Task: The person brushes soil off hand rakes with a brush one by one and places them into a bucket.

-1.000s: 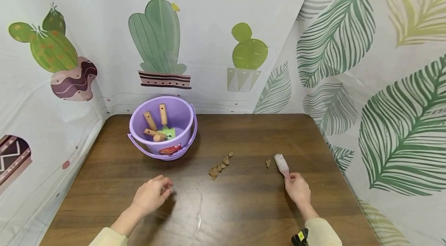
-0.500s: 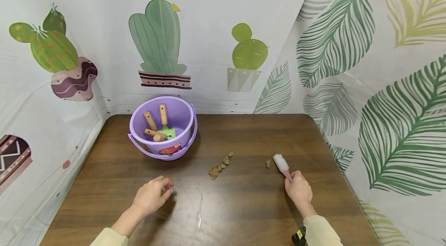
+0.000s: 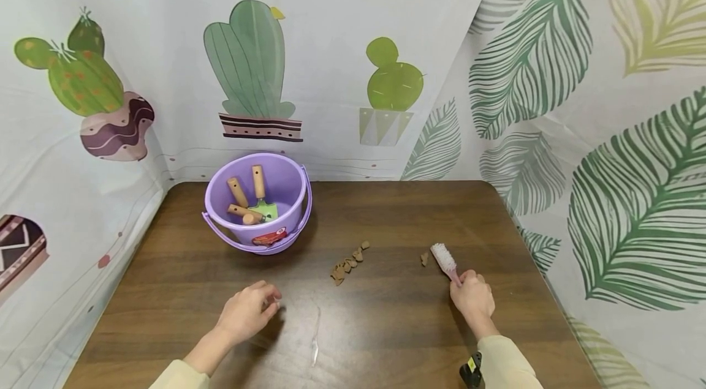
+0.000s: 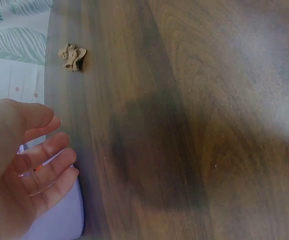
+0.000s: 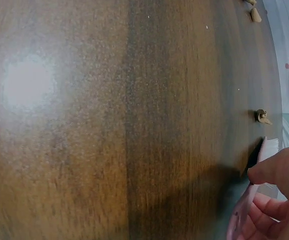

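My right hand (image 3: 472, 300) grips a pink-handled brush (image 5: 244, 207), thumb on the handle. Its white bristles (image 3: 444, 258) show in the head view, close beside a small brown crumbly piece (image 3: 424, 259). That same brown piece (image 5: 262, 116) lies just beyond the brush tip in the right wrist view. Left of it, several more brown bits (image 3: 350, 264) form a slanting row on the table. My left hand (image 3: 249, 312) holds nothing; its fingers are loosely bent over the table, below the purple bucket. In the left wrist view, part of the brown row (image 4: 72, 57) lies past the left hand (image 4: 29, 160).
A purple bucket (image 3: 220, 226) stands at the back left, its handle hanging at the front. Inside are several wooden-handled tools (image 3: 258, 181), one with a green blade. A clear thin strip (image 3: 315, 340) lies on the brown table (image 3: 386, 328). Patterned curtains hang behind.
The brush head has swung slightly left, nearer the single brown piece, and its bristles have turned more into view. My left hand has shifted a little to the right.
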Available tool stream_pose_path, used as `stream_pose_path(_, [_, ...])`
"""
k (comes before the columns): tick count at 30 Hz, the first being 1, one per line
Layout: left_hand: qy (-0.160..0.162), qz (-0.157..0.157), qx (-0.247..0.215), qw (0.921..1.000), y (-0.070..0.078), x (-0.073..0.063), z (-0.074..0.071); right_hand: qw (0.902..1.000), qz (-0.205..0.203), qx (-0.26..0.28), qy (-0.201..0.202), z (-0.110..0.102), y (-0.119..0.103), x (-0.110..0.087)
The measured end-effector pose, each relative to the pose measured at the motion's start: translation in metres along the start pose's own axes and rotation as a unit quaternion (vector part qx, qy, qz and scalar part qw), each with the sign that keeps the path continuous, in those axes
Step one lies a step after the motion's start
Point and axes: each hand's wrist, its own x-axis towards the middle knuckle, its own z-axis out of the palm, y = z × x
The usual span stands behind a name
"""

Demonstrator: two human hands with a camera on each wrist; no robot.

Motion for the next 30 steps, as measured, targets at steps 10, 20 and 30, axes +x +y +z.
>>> stream_pose_path(10, [-0.001,0.005,0.009,0.9999,-0.001,-0.002,0.006,0.9997,0.007,0.003,-0.025,0.005,0.004,-0.001])
stream_pose_path(20, [0.003,-0.007,0.005,1.0,-0.002,-0.007,0.012,0.9998,0.01,0.008,-0.018,0.009,0.005,0.002])
stream_pose_path(30, [0.036,-0.004,0.013,0.9993,-0.006,-0.005,0.017,0.998,-0.046,0.024,0.036,0.006,-0.001,0.002])
